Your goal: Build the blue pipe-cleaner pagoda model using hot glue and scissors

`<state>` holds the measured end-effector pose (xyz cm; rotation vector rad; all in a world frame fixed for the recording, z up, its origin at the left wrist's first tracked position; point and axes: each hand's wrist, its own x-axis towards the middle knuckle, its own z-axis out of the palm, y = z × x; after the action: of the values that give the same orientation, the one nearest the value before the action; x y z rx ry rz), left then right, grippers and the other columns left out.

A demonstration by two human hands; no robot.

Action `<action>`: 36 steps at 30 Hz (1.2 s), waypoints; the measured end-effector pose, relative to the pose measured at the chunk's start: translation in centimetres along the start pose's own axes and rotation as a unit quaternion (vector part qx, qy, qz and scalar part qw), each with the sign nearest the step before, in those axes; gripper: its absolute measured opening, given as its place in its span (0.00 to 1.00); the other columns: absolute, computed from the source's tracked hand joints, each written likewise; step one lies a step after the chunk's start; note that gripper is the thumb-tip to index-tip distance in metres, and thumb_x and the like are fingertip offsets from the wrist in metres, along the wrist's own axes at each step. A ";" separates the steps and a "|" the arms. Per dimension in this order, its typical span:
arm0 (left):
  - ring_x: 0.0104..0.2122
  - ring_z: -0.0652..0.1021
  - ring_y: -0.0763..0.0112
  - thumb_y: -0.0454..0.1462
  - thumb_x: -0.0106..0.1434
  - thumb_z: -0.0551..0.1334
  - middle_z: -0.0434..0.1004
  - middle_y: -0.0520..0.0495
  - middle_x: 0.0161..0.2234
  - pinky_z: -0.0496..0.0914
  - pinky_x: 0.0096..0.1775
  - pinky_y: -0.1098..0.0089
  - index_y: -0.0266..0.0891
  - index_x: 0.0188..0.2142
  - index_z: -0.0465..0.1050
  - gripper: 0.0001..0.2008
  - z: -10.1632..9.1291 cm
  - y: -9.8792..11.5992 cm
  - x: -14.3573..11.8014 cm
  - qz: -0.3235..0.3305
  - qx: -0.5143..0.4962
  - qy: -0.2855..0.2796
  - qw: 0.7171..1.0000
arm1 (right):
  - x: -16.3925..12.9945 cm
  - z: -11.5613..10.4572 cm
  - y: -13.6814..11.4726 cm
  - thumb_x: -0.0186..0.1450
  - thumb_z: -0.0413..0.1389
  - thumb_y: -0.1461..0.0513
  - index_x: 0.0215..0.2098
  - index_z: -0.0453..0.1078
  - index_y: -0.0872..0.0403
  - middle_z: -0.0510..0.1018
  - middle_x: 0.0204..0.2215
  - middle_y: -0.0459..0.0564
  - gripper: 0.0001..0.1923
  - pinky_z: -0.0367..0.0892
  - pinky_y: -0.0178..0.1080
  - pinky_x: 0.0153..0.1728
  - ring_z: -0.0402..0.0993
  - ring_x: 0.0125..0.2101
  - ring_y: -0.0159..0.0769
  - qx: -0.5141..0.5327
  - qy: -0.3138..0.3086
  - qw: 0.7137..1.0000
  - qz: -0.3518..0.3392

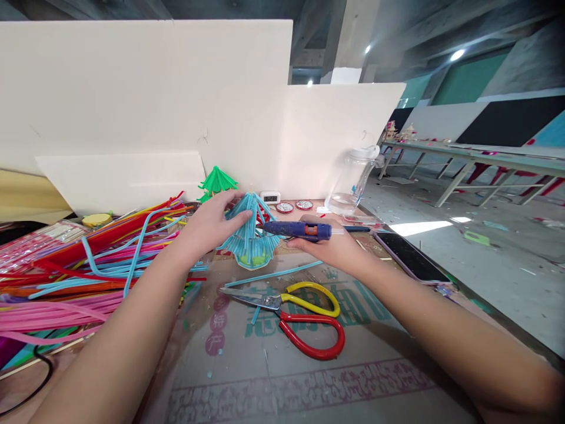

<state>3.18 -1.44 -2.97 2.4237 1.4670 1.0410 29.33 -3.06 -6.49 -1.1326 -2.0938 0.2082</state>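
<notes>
Two hands at work over bench (397, 377): left hand (210, 224) grasping blue straw canopy (249, 238) at centre, fingers curled on its top; right hand (329, 244) clenched around blue glue gun (298, 229), nozzle touching canopy's 3 o'clock side. Scissors (300, 315) at canopy's 6 o'clock; straw heap (79, 265) at 9 o'clock.

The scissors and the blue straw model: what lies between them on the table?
In the head view, one loose blue straw lies between the scissors and the blue straw model, on the cardboard.
</notes>
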 end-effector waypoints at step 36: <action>0.52 0.74 0.58 0.50 0.64 0.58 0.74 0.44 0.53 0.68 0.55 0.58 0.41 0.54 0.70 0.24 -0.1 -0.2 0.1 0.005 -0.004 -0.007 1.000 | 0.1 -0.1 -0.3 0.57 0.66 0.50 0.30 0.72 0.53 0.77 0.25 0.46 0.16 0.61 0.35 0.27 0.71 0.25 0.34 -0.033 0.015 0.999 0.019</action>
<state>2.96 -1.30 -2.92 2.4300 1.4460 1.0284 29.22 -3.21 -6.21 -1.2087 -2.0684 0.1399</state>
